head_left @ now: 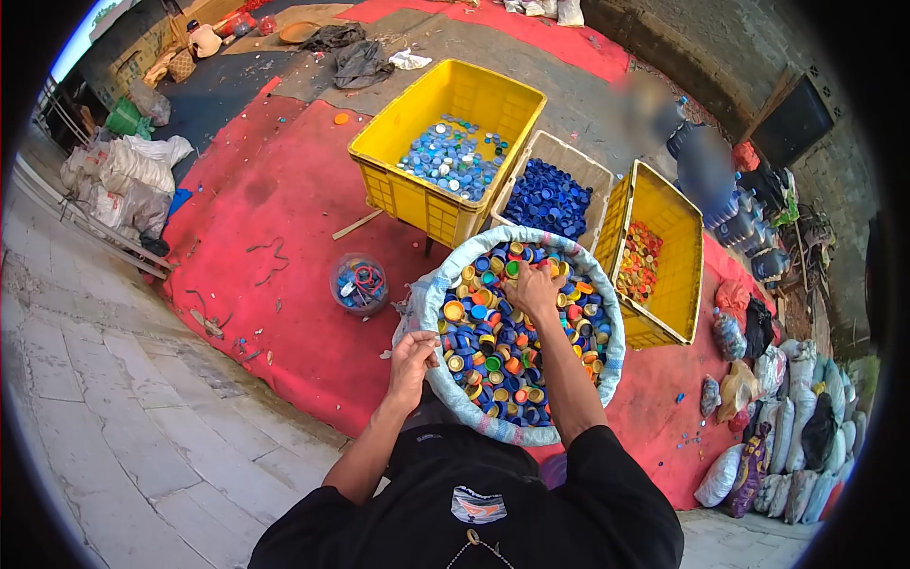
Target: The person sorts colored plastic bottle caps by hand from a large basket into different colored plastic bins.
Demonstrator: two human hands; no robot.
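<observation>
A round basin lined with a pale blue woven sack (445,398) stands in front of my body, full of mixed plastic bottle caps (493,362) in blue, yellow, orange and green. My right hand (536,287) reaches down among the caps near the far side, its fingers bent together beside a green cap (512,269); what lies under the fingertips is hidden. At the basin's left rim, my left hand (414,358) is held with curled fingers, thumb near the fingertips. Whatever it pinches, if anything, is too small to make out.
Beyond the basin stand a yellow crate (389,180) of light blue caps, a whitish crate (578,152) of dark blue caps and a tilted yellow crate (668,237) of red and orange caps. A clear tub (360,284) sits left on red matting (284,332). Filled sacks (801,408) line the right.
</observation>
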